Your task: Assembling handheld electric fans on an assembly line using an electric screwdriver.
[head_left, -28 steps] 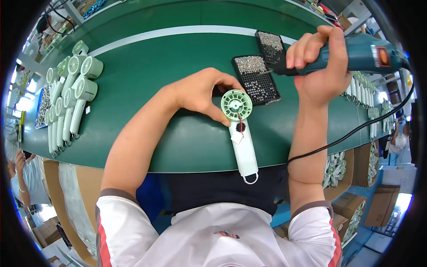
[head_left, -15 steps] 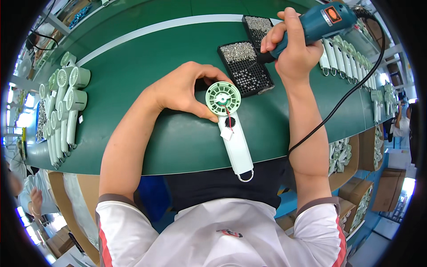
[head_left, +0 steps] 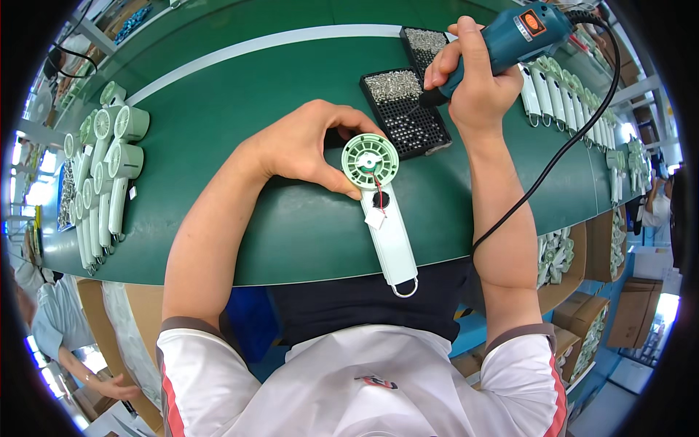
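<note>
My left hand (head_left: 309,149) is closed round the round head of a pale green and white handheld fan (head_left: 394,247), thumb and fingers on its rim. The fan lies on the green bench top with its wire loop toward me; a red wire and a small white connector show near the open head. My right hand (head_left: 480,80) grips a teal electric screwdriver (head_left: 520,36) with a black cord. Its dark nose points down-left over a black screw tray (head_left: 408,125), where small silver screws stand in the holes and more lie heaped at the far end.
A second black screw tray (head_left: 424,44) sits behind the first. Several fans (head_left: 105,175) stand grouped at the left, and a row of white fan handles (head_left: 564,98) lines the right. Cardboard boxes (head_left: 568,262) of parts are below the bench's right edge. Another person's hand (head_left: 116,387) shows lower left.
The fan and my left hand have shifted slightly right. My right hand and the screwdriver have moved a little left. At the lower left, the other person's arm has dropped.
</note>
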### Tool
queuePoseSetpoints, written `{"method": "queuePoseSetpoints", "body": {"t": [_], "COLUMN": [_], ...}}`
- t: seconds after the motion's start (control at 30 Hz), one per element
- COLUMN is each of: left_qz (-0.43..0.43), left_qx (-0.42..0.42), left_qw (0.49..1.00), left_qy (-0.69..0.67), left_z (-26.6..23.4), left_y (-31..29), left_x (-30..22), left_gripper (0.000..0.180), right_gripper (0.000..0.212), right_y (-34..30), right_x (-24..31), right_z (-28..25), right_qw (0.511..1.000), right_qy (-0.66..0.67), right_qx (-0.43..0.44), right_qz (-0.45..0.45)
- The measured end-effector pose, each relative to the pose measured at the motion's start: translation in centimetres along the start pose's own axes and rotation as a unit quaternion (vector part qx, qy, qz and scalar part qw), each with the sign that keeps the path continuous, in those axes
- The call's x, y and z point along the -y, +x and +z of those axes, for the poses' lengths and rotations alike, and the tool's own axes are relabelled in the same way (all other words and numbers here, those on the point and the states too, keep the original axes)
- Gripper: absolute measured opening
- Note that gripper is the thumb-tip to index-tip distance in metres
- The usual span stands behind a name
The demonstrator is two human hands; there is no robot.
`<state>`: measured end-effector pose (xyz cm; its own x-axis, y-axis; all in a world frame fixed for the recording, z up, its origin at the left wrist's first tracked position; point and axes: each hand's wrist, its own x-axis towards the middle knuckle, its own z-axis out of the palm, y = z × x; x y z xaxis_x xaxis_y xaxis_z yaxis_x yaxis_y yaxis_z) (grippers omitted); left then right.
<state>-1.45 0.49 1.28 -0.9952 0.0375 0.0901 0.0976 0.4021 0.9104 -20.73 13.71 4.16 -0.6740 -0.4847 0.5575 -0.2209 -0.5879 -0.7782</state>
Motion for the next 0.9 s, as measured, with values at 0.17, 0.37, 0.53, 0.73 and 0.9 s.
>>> {"method": "queuePoseSetpoints", "body": {"t": [0.17,0.37,0.53,0.73,0.9], "left_qz": [-0.012,-0.02,-0.01,-0.01,-0.008], "left_qx": [-0.005,-0.004,-0.001,-0.001,0.0], "left_qw": [1.0,1.0,1.0,1.0,1.0], "left_qy": [-0.01,-0.024,-0.003,-0.003,0.0], "left_z": [0.1,0.2,0.1,0.0,0.1], "left_y": [0.0,0.0,0.0,0.0,0.0], "left_x": [-0.2,0.0,-0.1,-0.1,0.0], "left_gripper": [0.07,0.068,0.068,0.067,0.067], "right_gripper": [0.017,0.014,0.014,0.014,0.016], "right_y": [-0.1,-0.6,-0.6,-0.4,-0.3], "right_x": [0.2,0.6,0.5,0.6,1.1], "right_z": [0.7,1.5,1.4,1.2,1.4], "right_qw": [0.998,0.993,0.994,0.996,0.998], "right_qy": [-0.035,-0.073,-0.08,-0.069,-0.026], "right_qx": [0.051,0.088,0.067,0.06,0.047], "right_qz": [0.008,-0.014,-0.02,-0.022,-0.015]}}
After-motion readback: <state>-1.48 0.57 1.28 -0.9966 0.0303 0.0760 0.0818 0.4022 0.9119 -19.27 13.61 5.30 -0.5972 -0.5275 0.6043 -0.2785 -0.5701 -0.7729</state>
